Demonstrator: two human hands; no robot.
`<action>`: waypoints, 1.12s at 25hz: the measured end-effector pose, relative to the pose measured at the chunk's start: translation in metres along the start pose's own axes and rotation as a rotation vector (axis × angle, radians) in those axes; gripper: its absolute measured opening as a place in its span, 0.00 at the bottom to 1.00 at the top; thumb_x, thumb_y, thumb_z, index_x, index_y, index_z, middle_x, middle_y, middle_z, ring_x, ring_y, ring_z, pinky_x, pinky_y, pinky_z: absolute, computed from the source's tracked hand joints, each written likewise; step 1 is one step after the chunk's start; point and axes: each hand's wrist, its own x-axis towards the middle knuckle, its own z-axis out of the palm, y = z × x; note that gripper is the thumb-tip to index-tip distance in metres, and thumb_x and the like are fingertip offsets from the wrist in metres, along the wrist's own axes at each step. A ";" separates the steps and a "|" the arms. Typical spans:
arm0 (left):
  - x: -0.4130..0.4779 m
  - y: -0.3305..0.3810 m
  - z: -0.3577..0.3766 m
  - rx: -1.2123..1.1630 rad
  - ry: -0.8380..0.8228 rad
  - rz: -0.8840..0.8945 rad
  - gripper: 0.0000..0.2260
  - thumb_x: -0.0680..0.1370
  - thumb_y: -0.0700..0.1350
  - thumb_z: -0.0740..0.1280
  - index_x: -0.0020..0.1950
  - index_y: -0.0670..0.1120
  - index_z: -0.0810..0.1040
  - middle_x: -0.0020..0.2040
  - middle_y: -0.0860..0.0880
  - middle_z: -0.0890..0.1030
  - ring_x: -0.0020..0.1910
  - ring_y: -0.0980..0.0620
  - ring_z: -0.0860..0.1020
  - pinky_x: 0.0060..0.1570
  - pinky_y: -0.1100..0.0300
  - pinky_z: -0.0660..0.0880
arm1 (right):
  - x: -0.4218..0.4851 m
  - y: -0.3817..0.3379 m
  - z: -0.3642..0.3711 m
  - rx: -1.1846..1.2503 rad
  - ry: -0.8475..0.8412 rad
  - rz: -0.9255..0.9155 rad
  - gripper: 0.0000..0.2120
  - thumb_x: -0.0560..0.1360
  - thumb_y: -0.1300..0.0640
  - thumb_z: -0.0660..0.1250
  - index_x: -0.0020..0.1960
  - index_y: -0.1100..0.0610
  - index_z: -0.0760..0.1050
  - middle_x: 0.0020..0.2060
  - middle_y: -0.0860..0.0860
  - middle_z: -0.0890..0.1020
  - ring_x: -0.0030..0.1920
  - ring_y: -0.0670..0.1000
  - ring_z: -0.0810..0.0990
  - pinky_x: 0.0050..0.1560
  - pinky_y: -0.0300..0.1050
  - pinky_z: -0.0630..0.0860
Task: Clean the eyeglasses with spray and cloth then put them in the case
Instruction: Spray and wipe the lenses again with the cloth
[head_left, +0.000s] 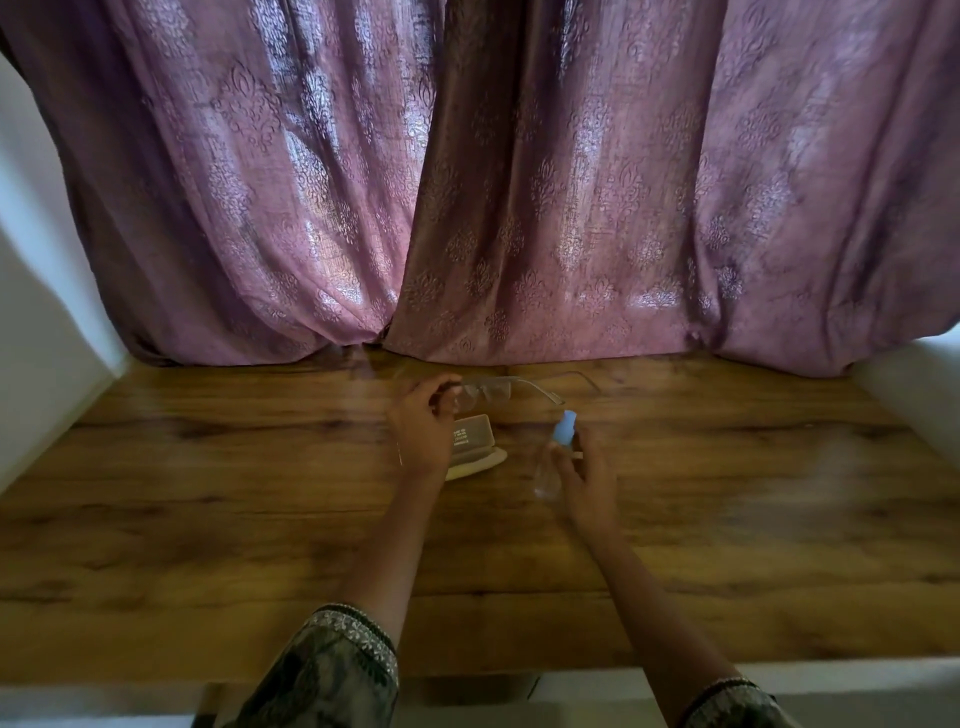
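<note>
My left hand (423, 431) pinches the eyeglasses (485, 391) at one lens, with the temple arms unfolded and pointing right, near the far edge of the desk (208, 493). I cannot tell whether the frame touches the wood. My right hand (587, 480) curls around the clear spray bottle (550, 470), whose blue cap (564, 432) tilts toward the glasses. Between my hands the pale case (471, 439) lies on a cream cloth (480, 463). A purple curtain (467, 182) hangs behind the desk.
</note>
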 end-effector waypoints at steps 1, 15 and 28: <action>-0.002 0.001 0.001 -0.056 -0.006 -0.015 0.05 0.75 0.40 0.68 0.49 0.43 0.81 0.42 0.46 0.81 0.34 0.56 0.79 0.39 0.72 0.75 | -0.002 -0.001 0.001 0.007 0.016 -0.022 0.04 0.78 0.54 0.60 0.53 0.50 0.70 0.42 0.51 0.80 0.38 0.44 0.79 0.34 0.38 0.77; -0.023 0.016 0.010 -0.434 -0.142 -0.208 0.08 0.75 0.34 0.66 0.53 0.38 0.80 0.36 0.54 0.82 0.33 0.63 0.80 0.35 0.69 0.76 | -0.024 -0.032 0.019 -0.030 -0.016 -0.257 0.23 0.76 0.36 0.51 0.68 0.43 0.61 0.36 0.58 0.78 0.33 0.54 0.76 0.35 0.55 0.76; -0.021 0.020 0.015 -0.491 -0.187 -0.167 0.08 0.75 0.35 0.66 0.53 0.39 0.80 0.35 0.57 0.83 0.36 0.62 0.81 0.36 0.71 0.76 | -0.017 -0.054 0.019 -0.191 0.012 -0.406 0.26 0.76 0.59 0.64 0.71 0.47 0.60 0.38 0.43 0.77 0.29 0.41 0.72 0.32 0.28 0.67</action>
